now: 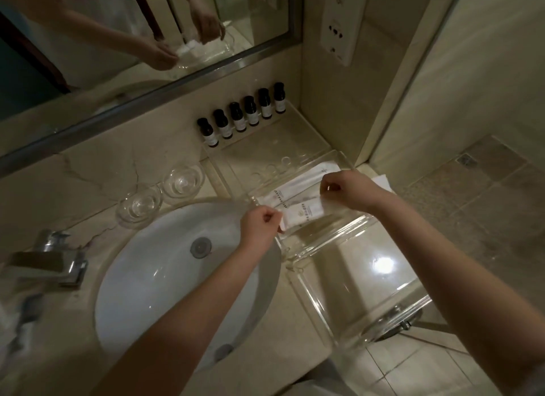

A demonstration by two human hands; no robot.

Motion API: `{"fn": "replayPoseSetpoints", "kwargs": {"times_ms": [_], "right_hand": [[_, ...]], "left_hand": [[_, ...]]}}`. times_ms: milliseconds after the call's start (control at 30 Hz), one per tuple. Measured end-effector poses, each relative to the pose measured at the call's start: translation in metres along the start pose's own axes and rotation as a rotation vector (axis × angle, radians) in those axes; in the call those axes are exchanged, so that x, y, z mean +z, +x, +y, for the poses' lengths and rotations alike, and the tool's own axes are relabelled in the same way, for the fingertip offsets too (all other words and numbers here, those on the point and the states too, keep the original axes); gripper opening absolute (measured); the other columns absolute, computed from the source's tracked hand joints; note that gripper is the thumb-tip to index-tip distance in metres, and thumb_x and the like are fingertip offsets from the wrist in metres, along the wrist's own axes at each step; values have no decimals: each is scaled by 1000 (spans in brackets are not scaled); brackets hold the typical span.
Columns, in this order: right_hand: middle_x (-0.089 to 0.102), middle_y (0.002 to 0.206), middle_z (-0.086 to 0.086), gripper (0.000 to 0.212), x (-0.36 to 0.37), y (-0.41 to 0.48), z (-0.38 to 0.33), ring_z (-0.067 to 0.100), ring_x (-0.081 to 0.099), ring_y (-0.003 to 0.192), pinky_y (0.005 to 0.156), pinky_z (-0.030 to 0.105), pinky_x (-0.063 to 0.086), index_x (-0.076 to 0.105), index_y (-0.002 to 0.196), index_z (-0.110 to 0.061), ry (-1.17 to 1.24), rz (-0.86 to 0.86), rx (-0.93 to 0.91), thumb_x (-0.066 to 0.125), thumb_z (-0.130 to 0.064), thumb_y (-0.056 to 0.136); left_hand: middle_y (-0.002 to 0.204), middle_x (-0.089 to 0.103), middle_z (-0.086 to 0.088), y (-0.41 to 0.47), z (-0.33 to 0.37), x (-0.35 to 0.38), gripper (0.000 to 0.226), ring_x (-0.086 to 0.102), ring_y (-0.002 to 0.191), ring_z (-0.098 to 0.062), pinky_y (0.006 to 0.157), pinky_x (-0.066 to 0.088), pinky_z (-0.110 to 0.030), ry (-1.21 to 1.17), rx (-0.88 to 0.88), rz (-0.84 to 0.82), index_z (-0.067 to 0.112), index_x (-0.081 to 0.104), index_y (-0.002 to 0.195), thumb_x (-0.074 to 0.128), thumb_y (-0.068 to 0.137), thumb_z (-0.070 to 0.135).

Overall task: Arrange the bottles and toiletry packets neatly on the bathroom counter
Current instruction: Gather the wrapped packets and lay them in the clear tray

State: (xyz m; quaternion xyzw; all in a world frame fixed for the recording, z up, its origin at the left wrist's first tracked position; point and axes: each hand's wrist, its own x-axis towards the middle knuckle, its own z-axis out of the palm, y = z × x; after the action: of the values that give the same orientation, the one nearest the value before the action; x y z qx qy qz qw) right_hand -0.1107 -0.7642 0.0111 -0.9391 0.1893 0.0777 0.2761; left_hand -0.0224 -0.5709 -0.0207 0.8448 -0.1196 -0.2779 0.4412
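Note:
Several small dark bottles with white labels stand in a row on the back step of a clear acrylic tray against the wall. White toiletry packets lie on the tray's lower step. My left hand and my right hand each pinch one end of a small white packet, holding it level just above the other packets.
A white oval sink sits to the left with a chrome tap. Two glass dishes stand behind the sink. A mirror covers the back wall. Another clear acrylic stand juts over the counter's right edge.

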Motion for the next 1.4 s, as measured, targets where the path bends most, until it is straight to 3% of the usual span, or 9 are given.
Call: {"fn": "replayPoseSetpoints", "kwargs": {"times_ms": [267,367,533,633,767,833,1033,1200,1400], "right_hand": [[66,86,3,14,54,16,23,23,58,82,78,31,35,61,83,-12,-283,-37,-3,49,-18,85],[63,72,7,19,78,7,31,31,59,72,67,33,38,60,72,-9,-286,111,-49,44,-17,79],[66,90,3,11,84,-12,38,28,59,84,72,36,45,64,86,-16,-159,402,-34,55,-21,84],[69,108,9,27,84,-29,37,30,64,100,83,39,52,68,101,-12,-121,396,-95,49,-25,87],[68,114,5,38,97,-51,38,28,65,108,88,49,49,67,106,-20,-275,219,-133,39,-38,88],[69,114,2,38,99,-53,38,25,65,108,90,51,48,67,104,-23,-320,188,-107,38,-39,88],[66,117,5,31,90,-36,34,31,60,112,89,43,46,64,108,-21,-227,280,-95,45,-33,87],[4,159,4,58,82,-4,24,26,3,147,116,49,11,13,149,-26,-261,31,50,34,-41,97],[-7,159,1,61,92,0,18,22,-4,147,117,51,5,3,149,-28,-298,-87,148,28,-48,97]], "left_hand": [[92,67,-17,-3,-16,26,19,62,90,-33,76,49,-35,728,62,-157,5,65,84,50,86,17],[102,67,-14,-1,-21,29,19,61,98,-33,79,47,-34,926,158,-135,7,61,94,49,87,20],[92,65,-6,-8,-31,30,23,63,90,-30,69,49,-37,964,498,-28,12,64,89,68,68,22],[111,68,0,-11,-42,33,34,63,108,-24,78,52,-39,965,701,-125,18,67,100,50,76,35],[151,34,-3,-18,-45,33,61,23,143,-20,114,18,-48,1020,582,-404,13,38,139,19,92,47],[158,15,0,-20,-42,31,67,7,146,-17,117,4,-45,1083,538,-469,14,20,146,11,92,53],[158,14,-2,-16,-32,26,57,5,146,-18,117,6,-45,1072,540,-423,14,23,145,28,97,44],[159,-4,-4,-5,-30,24,68,-9,146,-19,116,1,-52,1045,345,-337,9,9,148,25,95,49],[159,-7,-4,2,-28,26,79,-14,146,-19,114,-8,-55,1155,288,-355,8,3,148,20,91,60]]}}
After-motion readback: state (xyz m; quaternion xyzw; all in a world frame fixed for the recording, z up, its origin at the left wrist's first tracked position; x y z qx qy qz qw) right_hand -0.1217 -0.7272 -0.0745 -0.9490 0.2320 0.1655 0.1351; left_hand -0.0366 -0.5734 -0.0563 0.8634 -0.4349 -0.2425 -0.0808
